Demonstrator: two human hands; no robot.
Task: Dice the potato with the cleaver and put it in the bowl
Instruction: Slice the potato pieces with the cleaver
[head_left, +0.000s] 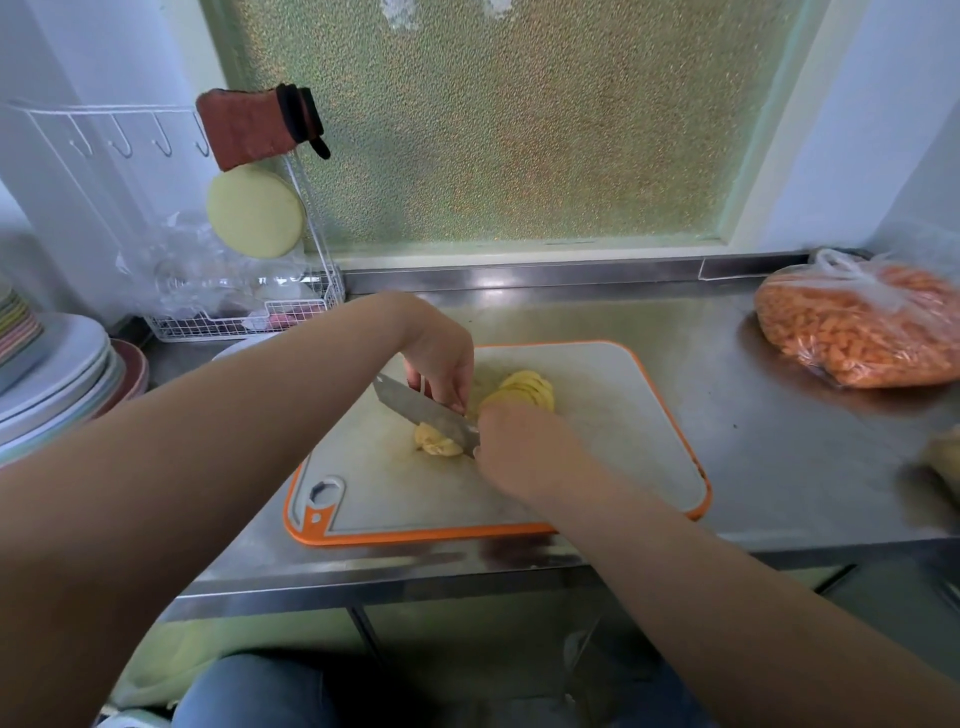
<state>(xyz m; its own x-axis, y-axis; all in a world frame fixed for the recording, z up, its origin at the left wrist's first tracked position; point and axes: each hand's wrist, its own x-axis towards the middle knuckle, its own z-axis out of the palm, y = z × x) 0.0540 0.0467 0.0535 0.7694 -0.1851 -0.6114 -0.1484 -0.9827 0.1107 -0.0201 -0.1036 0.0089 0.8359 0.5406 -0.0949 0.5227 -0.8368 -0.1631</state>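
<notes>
A person stands at a steel worktop (753, 441), both bare arms reaching over a white cutting board (597, 457) with an orange rim, set near the worktop's front edge. The right hand (524, 441) has its grip curled closed around the handle of a cleaver (423, 413), whose blade angles toward the board's left side. The left hand (441, 364) reaches in from the far side, fingers bent down against the potato beside the blade; whether they pinch it or only steady it is unclear. The potato lies in two parts on the board: a small piece (436, 444) under the blade, and a fanned stack of slices (522, 389) just beyond the right hand. No bowl can be picked out with certainty; stacked plates (57, 384) sit at the worktop's left edge and a bag of orange pieces (862, 327) at the far right corner.

The main risk, as I judge it, is the left fingertips sitting right beside the blade: a slip on wet potato could bring the edge onto them.
</notes>
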